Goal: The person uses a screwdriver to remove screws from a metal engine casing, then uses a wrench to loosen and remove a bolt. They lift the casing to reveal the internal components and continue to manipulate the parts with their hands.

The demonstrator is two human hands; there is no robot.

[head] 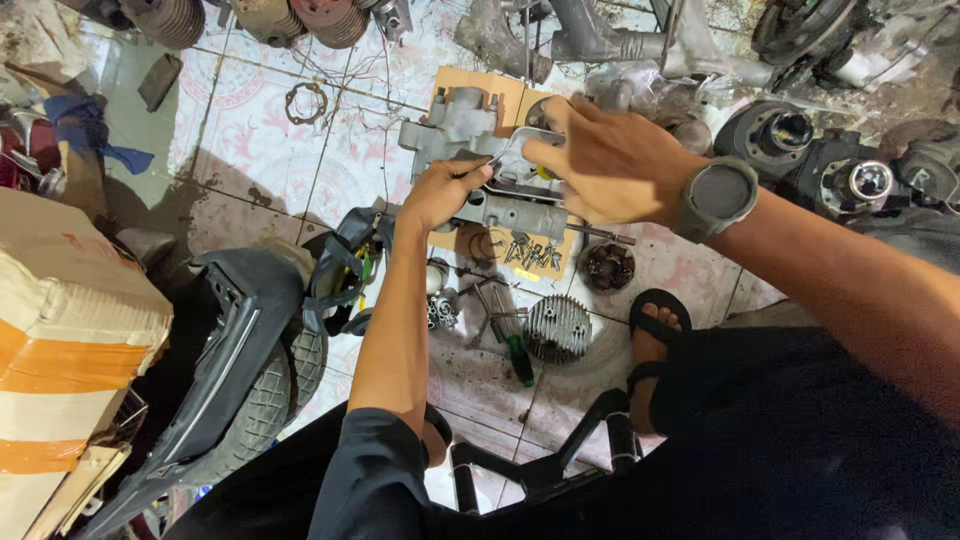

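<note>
On the tiled floor (250, 150) in front of me, head view: a grey cast-metal engine casing (470, 130) lies on a piece of brown cardboard (500, 92). My left hand (440, 190) is closed around the handle of a bright metal wrench (510, 150), whose head end reaches up toward the casing's near edge. My right hand (610, 160) is spread over the right part of the casing, fingers extended and pressing down; it looks to be steadying, not gripping. It is motion-blurred, so I cannot tell whether anything lies under the palm. Grey watch (718, 196) on the right wrist.

Nearby: loose bolts (530, 250) at the cardboard's near edge, a finned round cylinder part (558, 326) on the floor below them, a green-handled screwdriver (518, 358) beside it. My sandalled foot (652, 345) is right of these. A scooter tyre (270, 390) and dark body panel (240, 330) sit at left, a taped carton (70, 320) at far left.

Judgement: the step in hand is turning a fastener on the casing with the wrench. Whether the wrench is seated on a bolt is hidden. The next move calls for a firm hold on the casing so it does not slide on the cardboard, and a square seat of the wrench.
</note>
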